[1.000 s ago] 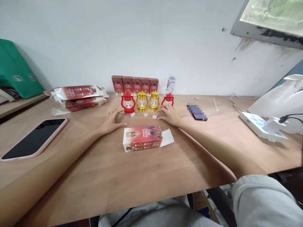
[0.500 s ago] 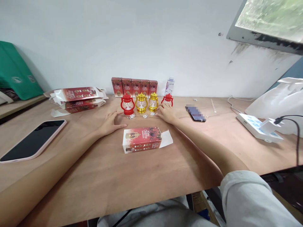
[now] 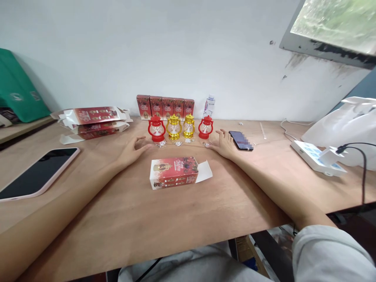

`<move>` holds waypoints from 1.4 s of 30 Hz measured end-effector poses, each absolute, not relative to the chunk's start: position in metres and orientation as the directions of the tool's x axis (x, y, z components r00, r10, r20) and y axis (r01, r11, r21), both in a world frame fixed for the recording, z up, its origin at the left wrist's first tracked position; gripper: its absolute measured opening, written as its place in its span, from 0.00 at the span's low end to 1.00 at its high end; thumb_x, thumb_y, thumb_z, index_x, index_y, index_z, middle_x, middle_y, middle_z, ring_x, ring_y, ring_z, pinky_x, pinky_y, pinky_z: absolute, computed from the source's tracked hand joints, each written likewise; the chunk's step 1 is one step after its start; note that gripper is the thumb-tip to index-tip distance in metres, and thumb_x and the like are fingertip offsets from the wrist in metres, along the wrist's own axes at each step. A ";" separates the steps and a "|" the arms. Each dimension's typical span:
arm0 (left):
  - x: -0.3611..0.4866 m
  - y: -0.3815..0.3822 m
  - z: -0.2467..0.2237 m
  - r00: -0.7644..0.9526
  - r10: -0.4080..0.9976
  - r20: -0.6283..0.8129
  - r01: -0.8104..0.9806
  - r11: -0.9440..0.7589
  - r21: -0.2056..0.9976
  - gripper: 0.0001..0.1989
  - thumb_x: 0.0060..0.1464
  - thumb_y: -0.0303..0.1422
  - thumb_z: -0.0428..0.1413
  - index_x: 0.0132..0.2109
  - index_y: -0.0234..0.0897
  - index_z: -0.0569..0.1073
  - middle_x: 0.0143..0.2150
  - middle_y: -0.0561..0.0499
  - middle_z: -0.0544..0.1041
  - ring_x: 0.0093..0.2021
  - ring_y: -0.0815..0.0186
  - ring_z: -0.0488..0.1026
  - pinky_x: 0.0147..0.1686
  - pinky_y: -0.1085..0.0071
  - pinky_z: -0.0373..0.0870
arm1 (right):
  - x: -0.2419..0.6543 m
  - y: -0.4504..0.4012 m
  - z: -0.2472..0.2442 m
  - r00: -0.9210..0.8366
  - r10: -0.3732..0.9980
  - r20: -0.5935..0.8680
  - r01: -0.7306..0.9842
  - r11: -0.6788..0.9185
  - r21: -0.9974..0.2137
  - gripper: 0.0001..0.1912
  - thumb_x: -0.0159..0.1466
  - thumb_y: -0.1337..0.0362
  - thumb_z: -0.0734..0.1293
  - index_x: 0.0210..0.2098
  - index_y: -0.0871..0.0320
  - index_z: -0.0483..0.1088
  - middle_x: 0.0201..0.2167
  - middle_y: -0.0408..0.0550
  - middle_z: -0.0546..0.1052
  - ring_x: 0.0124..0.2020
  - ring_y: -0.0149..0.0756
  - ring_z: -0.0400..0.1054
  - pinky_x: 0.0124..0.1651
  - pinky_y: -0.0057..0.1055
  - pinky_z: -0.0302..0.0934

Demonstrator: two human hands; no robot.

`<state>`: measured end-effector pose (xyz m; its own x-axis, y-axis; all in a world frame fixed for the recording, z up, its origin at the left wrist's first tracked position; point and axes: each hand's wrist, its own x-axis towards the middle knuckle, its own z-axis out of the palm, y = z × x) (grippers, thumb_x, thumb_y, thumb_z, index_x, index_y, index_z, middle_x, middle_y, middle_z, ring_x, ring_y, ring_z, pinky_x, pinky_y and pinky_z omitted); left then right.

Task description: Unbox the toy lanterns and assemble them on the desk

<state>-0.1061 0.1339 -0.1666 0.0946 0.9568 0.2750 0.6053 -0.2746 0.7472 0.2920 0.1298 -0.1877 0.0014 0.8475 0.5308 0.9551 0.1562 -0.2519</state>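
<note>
My left hand [image 3: 133,150] rests on the table with its fingers apart, just left of a red lantern [image 3: 156,129]. My right hand [image 3: 223,144] lies open, its thumb by a small flat piece [image 3: 206,144] in front of another red lantern [image 3: 205,127]. Between the two red ones stand a gold lantern [image 3: 174,127] and a second gold lantern [image 3: 188,126]. More small flat pieces [image 3: 177,144] lie before them. Closer to me, a red and white carton [image 3: 174,173] lies on its side, its right end flap open.
Several small red boxes [image 3: 167,107] stand along the wall beside a plastic bottle [image 3: 209,105]. Opened cartons [image 3: 94,122] and a phone [image 3: 41,172] lie on the left. On the right are another phone [image 3: 241,141], a power strip [image 3: 317,157] and a white bag [image 3: 349,125].
My right hand has moved right, away from the right red lantern, which now shows whole with a small flat piece before it. My left hand stays in nearly the same place.
</note>
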 end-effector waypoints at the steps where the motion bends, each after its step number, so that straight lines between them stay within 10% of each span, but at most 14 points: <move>1: -0.106 0.133 -0.166 0.065 0.960 0.271 0.554 -0.261 0.791 0.33 0.46 0.53 0.54 0.54 0.36 0.66 0.59 0.43 0.68 0.60 0.51 0.62 0.61 0.54 0.57 | 0.288 0.135 -0.188 0.010 0.851 0.524 0.952 0.153 -0.267 0.46 0.51 0.39 0.68 0.59 0.61 0.55 0.61 0.68 0.57 0.61 0.61 0.53 0.58 0.56 0.50; 9: -0.114 0.102 -0.172 0.228 0.883 0.410 0.316 -0.466 0.826 0.31 0.54 0.56 0.45 0.56 0.41 0.64 0.63 0.46 0.65 0.64 0.56 0.59 0.64 0.58 0.54 | 0.262 0.128 -0.178 -0.002 0.768 0.640 0.908 0.270 -0.321 0.33 0.60 0.46 0.63 0.57 0.60 0.58 0.61 0.66 0.58 0.62 0.57 0.52 0.59 0.56 0.49; 18: -0.089 0.049 -0.161 0.537 0.818 0.205 0.432 -0.475 0.767 0.52 0.30 0.60 0.62 0.62 0.47 0.59 0.65 0.45 0.60 0.64 0.47 0.58 0.62 0.53 0.58 | 0.229 0.008 -0.167 -0.410 0.655 0.635 0.677 0.685 -0.269 0.14 0.65 0.56 0.58 0.38 0.51 0.74 0.54 0.52 0.67 0.57 0.46 0.60 0.57 0.47 0.56; 31: -0.077 0.042 -0.152 0.538 0.838 0.088 0.416 -0.355 0.837 0.34 0.38 0.45 0.65 0.53 0.41 0.65 0.51 0.47 0.76 0.50 0.53 0.74 0.46 0.59 0.73 | 0.219 0.010 -0.168 -0.354 0.752 0.556 0.548 0.649 -0.528 0.23 0.65 0.55 0.60 0.17 0.55 0.69 0.54 0.48 0.70 0.56 0.45 0.62 0.58 0.49 0.56; 42: -0.076 0.040 -0.148 0.560 0.818 0.132 0.399 -0.406 0.822 0.32 0.40 0.43 0.65 0.51 0.38 0.66 0.51 0.45 0.76 0.49 0.54 0.74 0.46 0.60 0.74 | 0.225 0.022 -0.167 -0.516 0.790 0.332 0.290 0.526 -0.799 0.18 0.62 0.54 0.66 0.20 0.54 0.75 0.62 0.40 0.64 0.61 0.42 0.58 0.62 0.47 0.53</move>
